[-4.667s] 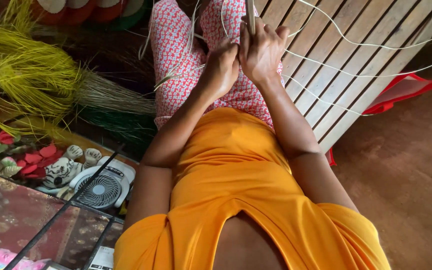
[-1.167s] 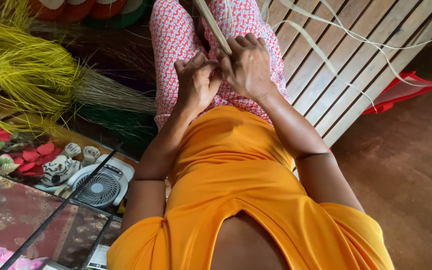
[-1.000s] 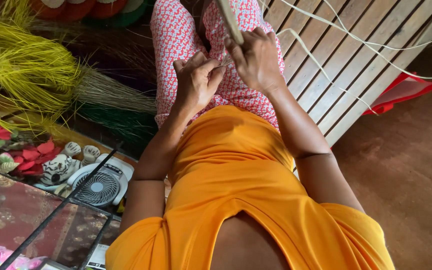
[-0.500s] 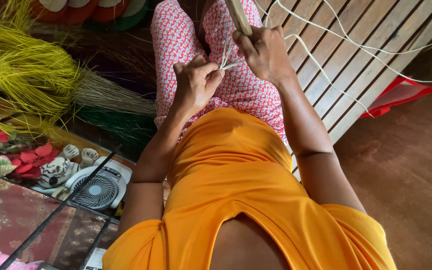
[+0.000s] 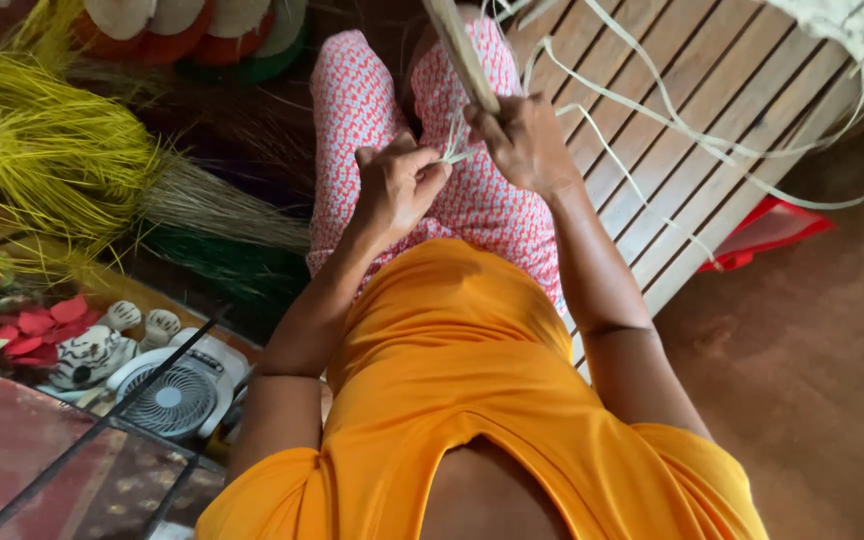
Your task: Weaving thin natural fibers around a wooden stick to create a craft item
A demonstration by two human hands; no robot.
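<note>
so it's a slatted wooden bench (image 5: 692,120) with pale loose strips (image 5: 652,105) trailing over it and a red bag (image 5: 774,228) at its edge, plus a dark floor (image 5: 822,380) with yellow fibre bundles (image 5: 42,150) and a small white fan (image 5: 167,395).

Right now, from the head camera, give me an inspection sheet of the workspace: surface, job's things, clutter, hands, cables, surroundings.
Surface: slatted wooden bench under the seated person; brown floor to the right.
Job's things: flat wooden stick and pale fibre strips trailing across the slats.
Clutter: yellow fibre bundle, small white fan, red petals, red bag.
Hands: left hand pinches the strip ends; right hand grips the stick.
Cables: nothing seen.
Surroundings: patterned cloth under a dark frame at lower left.
</note>
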